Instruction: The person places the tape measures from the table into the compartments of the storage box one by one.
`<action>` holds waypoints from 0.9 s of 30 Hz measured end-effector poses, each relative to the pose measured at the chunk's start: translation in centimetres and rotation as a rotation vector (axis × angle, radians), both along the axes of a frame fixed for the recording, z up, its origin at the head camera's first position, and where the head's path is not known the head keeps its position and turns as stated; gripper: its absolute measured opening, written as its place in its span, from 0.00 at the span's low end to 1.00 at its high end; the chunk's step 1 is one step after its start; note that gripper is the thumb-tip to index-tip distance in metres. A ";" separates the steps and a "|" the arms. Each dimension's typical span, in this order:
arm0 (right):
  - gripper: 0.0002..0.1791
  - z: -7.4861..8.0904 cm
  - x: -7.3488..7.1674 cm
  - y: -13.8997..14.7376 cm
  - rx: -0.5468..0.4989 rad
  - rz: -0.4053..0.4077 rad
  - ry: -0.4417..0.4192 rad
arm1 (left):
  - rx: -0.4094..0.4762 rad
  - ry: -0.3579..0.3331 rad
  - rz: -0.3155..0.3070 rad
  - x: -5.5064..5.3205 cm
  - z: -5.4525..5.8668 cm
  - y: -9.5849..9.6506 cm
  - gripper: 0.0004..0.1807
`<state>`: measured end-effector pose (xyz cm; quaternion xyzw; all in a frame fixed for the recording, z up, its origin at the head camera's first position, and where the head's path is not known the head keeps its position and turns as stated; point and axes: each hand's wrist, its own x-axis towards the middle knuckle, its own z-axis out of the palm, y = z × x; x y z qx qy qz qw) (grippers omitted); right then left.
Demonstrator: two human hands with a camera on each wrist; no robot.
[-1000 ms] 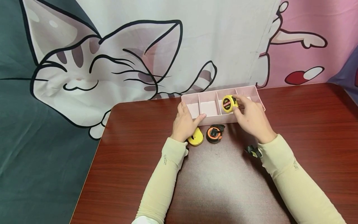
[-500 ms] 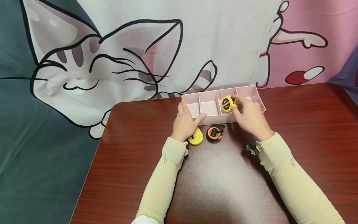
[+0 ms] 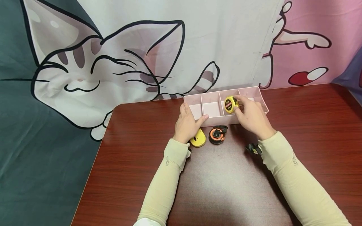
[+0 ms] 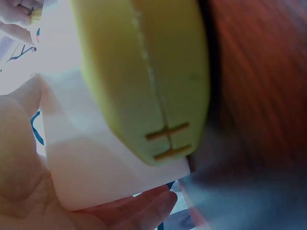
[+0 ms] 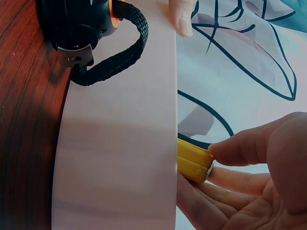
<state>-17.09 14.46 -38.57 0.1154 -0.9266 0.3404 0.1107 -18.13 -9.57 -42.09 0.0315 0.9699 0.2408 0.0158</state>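
A pink divided storage box stands at the back of the table. My left hand holds its left end, thumb on the front rim and fingers round the side. With thumb and fingers, my right hand pinches a yellow 2m tape measure over the third compartment from the left; whether it touches the bottom cannot be told. In the right wrist view, the box wall hides part of that tape measure. Beside my left wrist lies a yellow rounded case, partly covered.
An orange-and-black tape measure with a black strap lies against the box's front. The brown wooden table meets a cartoon-printed curtain behind the box. A black device is at my right wrist.
My right wrist and forearm have shifted slightly left and away from me, while the pinched tape measure has barely moved. The left hand and the box stay in place.
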 end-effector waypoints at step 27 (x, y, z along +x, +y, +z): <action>0.26 -0.4 -1.1 -0.2 0.062 0.008 -0.107 | 0.009 -0.005 -0.001 0.0 -0.1 0.0 0.63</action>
